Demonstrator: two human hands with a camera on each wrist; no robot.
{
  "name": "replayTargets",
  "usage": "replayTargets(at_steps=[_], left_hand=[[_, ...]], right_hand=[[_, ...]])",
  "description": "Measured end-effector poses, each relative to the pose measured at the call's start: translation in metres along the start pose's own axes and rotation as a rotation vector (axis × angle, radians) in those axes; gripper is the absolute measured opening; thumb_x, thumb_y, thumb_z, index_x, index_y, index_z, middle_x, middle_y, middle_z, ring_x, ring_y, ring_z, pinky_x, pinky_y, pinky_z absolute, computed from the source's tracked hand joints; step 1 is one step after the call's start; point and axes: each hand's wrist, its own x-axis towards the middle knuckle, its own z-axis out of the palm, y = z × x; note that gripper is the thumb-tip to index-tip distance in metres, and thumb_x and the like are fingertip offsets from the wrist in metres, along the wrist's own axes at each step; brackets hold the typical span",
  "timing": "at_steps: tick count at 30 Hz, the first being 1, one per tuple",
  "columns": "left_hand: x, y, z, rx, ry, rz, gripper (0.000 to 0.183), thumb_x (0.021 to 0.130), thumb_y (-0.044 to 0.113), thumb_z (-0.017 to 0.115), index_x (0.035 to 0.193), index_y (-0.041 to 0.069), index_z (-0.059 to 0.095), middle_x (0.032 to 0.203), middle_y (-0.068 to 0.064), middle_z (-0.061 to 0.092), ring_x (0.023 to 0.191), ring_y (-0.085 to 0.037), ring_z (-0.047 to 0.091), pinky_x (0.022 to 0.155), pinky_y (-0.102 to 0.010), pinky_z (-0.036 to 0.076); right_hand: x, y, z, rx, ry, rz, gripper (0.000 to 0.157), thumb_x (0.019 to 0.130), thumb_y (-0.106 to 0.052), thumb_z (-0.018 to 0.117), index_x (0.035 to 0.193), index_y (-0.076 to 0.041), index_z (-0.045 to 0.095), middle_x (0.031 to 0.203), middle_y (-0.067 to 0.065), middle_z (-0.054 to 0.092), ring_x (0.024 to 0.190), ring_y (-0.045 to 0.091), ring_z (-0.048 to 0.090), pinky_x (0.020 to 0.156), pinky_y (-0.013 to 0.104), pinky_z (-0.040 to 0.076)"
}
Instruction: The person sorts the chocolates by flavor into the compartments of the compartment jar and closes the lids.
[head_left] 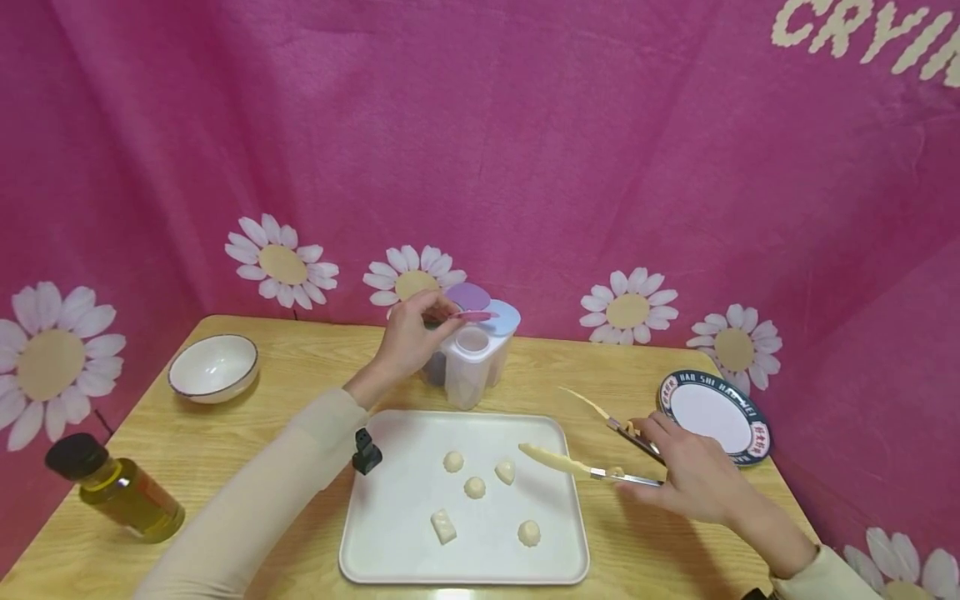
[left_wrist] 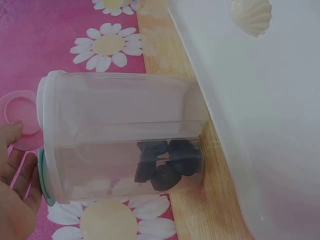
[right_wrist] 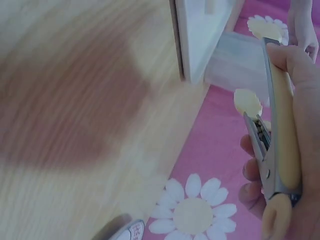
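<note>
My left hand (head_left: 408, 337) pinches the raised pink lid (head_left: 476, 317) over a clear divided storage container (head_left: 467, 379). The opening below that lid is uncovered, while a purple lid (head_left: 468, 295) and a blue lid (head_left: 504, 317) cover other compartments. In the left wrist view, dark chunks (left_wrist: 167, 162) lie in the compartment with the green lid (left_wrist: 46, 177). To the right of the tray, my right hand (head_left: 697, 475) grips tongs (right_wrist: 286, 120) with cream-coloured tips. The tips are spread apart, nothing between them, one overlapping the tray's right edge in the head view.
A white tray (head_left: 397, 550) in front of the container bears several small cream moulded pieces (head_left: 474, 487), one shell-shaped. At left stand a white bowl (head_left: 215, 367) and a black-capped oil bottle (head_left: 135, 504). A dark-rimmed plate (head_left: 712, 412) lies at right. Pink cloth (head_left: 480, 150) hangs behind.
</note>
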Motion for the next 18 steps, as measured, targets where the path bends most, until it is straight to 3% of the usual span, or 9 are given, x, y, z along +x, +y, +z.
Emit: replayTargets(at_steps=[6, 18], left_hand=[[0.001, -0.001, -0.001, -0.001, 0.003, 0.011, 0.017, 0.093, 0.015, 0.081, 0.105, 0.006, 0.073, 0.105, -0.012, 0.077, 0.096, -0.027, 0.073, 0.092, -0.043, 0.064], [0.001, -0.001, 0.0, -0.004, 0.002, -0.001, 0.017, 0.093, 0.015, 0.081, 0.105, 0.006, 0.073, 0.105, -0.013, 0.077, 0.096, -0.028, 0.073, 0.092, -0.044, 0.064]], right_hand=[[-0.002, -0.011, 0.009, 0.036, -0.027, -0.087, 0.062, 0.075, -0.058, 0.087, 0.118, -0.019, 0.067, 0.092, -0.016, 0.055, 0.065, -0.007, 0.036, 0.051, 0.017, 0.028], [-0.005, -0.02, 0.026, 0.068, -0.092, -0.165, 0.048, 0.084, -0.057, 0.082, 0.115, -0.023, 0.071, 0.087, -0.019, 0.051, 0.063, -0.008, 0.036, 0.052, 0.013, 0.03]])
